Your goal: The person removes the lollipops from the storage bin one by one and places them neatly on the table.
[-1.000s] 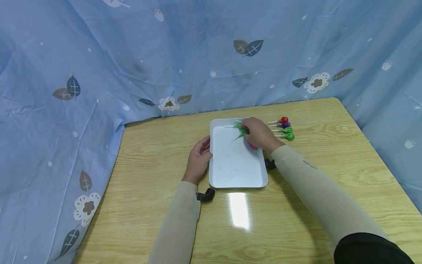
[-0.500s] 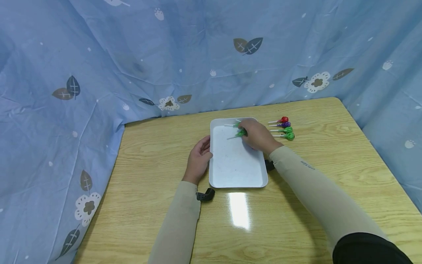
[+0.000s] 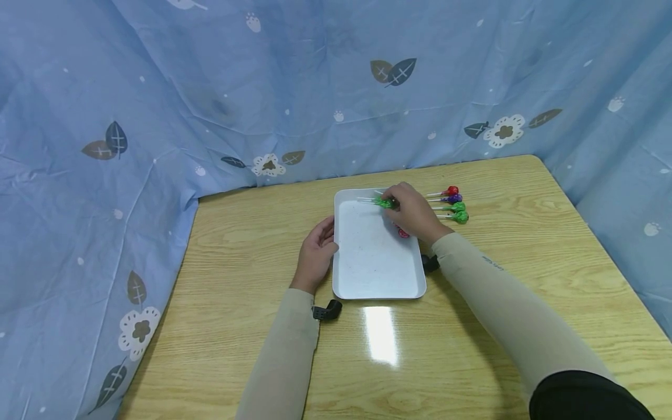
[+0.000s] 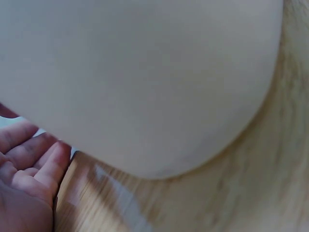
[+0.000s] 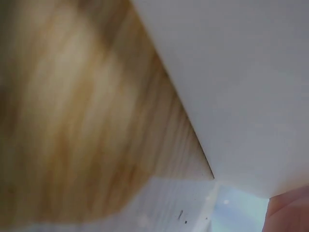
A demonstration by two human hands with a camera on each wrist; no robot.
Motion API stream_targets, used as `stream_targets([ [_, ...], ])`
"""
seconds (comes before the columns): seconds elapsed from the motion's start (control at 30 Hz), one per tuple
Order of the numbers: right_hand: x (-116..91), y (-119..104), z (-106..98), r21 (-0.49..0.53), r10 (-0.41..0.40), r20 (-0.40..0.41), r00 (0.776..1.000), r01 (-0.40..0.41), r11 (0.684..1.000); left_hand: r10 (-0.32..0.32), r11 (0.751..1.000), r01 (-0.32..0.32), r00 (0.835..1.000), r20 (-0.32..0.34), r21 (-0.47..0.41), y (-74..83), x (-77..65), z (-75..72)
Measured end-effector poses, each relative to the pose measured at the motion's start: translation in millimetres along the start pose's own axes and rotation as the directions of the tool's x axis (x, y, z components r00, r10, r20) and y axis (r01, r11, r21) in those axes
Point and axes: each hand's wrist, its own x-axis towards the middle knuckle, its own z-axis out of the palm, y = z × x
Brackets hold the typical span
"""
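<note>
A white tray (image 3: 374, 262) lies on the table. My left hand (image 3: 315, 254) rests against its left side, thumb tip at the rim. In the left wrist view its loosely bent fingers (image 4: 36, 154) lie beside the tray's wall. Over the tray's far right part, my right hand (image 3: 412, 213) pinches a green-wrapped lollipop (image 3: 385, 204), whose stick points left. Other white sticks lie close by, partly hidden by the hand. Under the right palm a red wrapper (image 3: 403, 233) shows in the tray. The right wrist view catches only a bit of the hand (image 5: 289, 215).
Right of the tray, several lollipops lie in a row on the wooden table (image 3: 252, 233): a red one (image 3: 452, 191), a purple one (image 3: 455, 198), a green one (image 3: 458, 207) and another green one (image 3: 461, 217). A blue patterned curtain (image 3: 315, 116) hangs behind the table.
The green lollipop in my right hand has turned from slanting to level and moved up against the other green one in the tray. My left hand has not moved.
</note>
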Motion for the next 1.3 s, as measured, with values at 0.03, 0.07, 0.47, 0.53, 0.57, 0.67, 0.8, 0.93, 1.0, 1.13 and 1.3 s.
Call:
stream_targets([
  [0.03, -0.2, 0.2, -0.1, 0.014, 0.001, -0.003, 1.0, -0.001, 1.0, 0.0, 1.0, 0.0, 1.0, 0.0, 0.004, 0.0, 0.0, 0.0],
  [0.07, -0.3, 0.5, -0.2, 0.027, 0.005, -0.005, 1.0, -0.005, 1.0, 0.0, 1.0, 0.0, 1.0, 0.0, 0.007, 0.5, -0.1, 0.1],
  [0.47, -7.3, 5.7, -5.9, 0.175, 0.069, -0.04, 0.997, -0.061, 0.983, -0.007, 0.999, 0.007, 1.0, 0.006, 0.035, 0.2, -0.3, 1.5],
  [0.53, -8.4, 5.6, -8.5, 0.195, 0.078, -0.05, 0.996, -0.067, 0.979, -0.008, 0.999, 0.008, 1.0, 0.003, 0.035, 0.1, -0.2, 1.5],
  [0.57, -8.8, 5.6, -9.9, 0.205, 0.079, -0.054, 0.995, -0.067, 0.976, -0.008, 0.999, 0.008, 1.0, 0.004, 0.034, -0.2, 0.0, 1.4],
  [0.67, -10.6, 4.8, -14.5, 0.236, 0.088, -0.072, 0.994, -0.069, 0.969, -0.007, 0.999, 0.007, 1.0, 0.005, 0.031, -0.8, 0.0, 1.1],
  [0.8, -12.1, 5.8, -19.7, 0.248, 0.089, -0.093, 0.992, -0.063, 0.967, -0.007, 1.0, 0.007, 1.0, 0.005, 0.03, 0.0, 0.0, 0.8],
  [0.93, -13.5, 8.7, -22.4, 0.231, 0.108, -0.109, 0.988, -0.08, 0.97, -0.009, 1.0, 0.009, 1.0, 0.004, 0.029, 1.7, -0.3, 1.0],
  [1.0, -14.9, 9.7, -23.2, 0.227, 0.116, -0.116, 0.986, -0.087, 0.97, -0.013, 1.0, 0.013, 1.0, 0.005, 0.026, 1.7, -0.5, 1.0],
  [1.13, -17.5, 10.9, -24.8, 0.217, 0.111, -0.122, 0.986, -0.083, 0.973, -0.015, 1.0, 0.015, 1.0, 0.007, 0.018, 0.8, -0.4, 0.4],
  [1.3, -21.2, 11.3, -27.3, 0.206, 0.106, -0.135, 0.985, -0.076, 0.976, -0.013, 1.0, 0.013, 1.0, 0.001, 0.016, 0.2, -0.1, 0.4],
])
